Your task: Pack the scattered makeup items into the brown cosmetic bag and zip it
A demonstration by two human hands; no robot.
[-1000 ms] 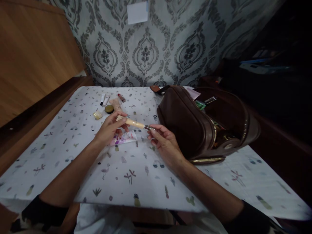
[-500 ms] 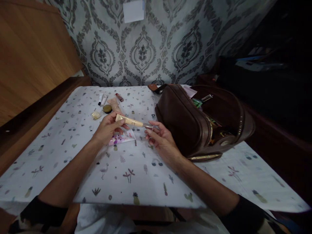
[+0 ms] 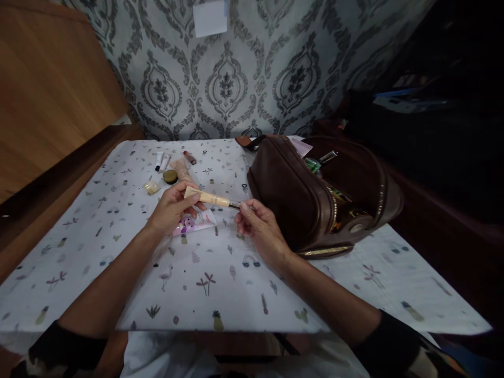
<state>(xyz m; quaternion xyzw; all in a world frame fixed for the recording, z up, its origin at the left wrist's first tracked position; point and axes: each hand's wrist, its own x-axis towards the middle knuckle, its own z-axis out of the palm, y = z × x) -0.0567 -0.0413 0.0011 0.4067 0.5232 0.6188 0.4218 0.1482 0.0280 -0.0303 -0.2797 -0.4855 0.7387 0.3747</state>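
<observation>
A slim beige cosmetic tube [image 3: 208,198] with a dark metallic cap end is held level above the table between both hands. My left hand [image 3: 171,210] is closed round its flat end. My right hand [image 3: 258,227] pinches the cap end with thumb and fingers. Under the left hand lies a pink and white sachet [image 3: 195,223] on the patterned tablecloth [image 3: 205,273]. An open brown leather bag [image 3: 315,197] sits just right of my right hand, with small items showing inside it.
At the far left of the cloth lie several small cosmetics: two small tubes [image 3: 161,161], a round gold-lidded pot [image 3: 170,176], a lipstick [image 3: 190,157] and a pale packet [image 3: 151,187]. A wooden board [image 3: 51,94] stands on the left, patterned wallpaper behind, dark clutter on the right.
My right fingers have closed tighter on the cap end of the tube. The view has shifted slightly, so everything sits a little lower left. The tube stays between both hands.
</observation>
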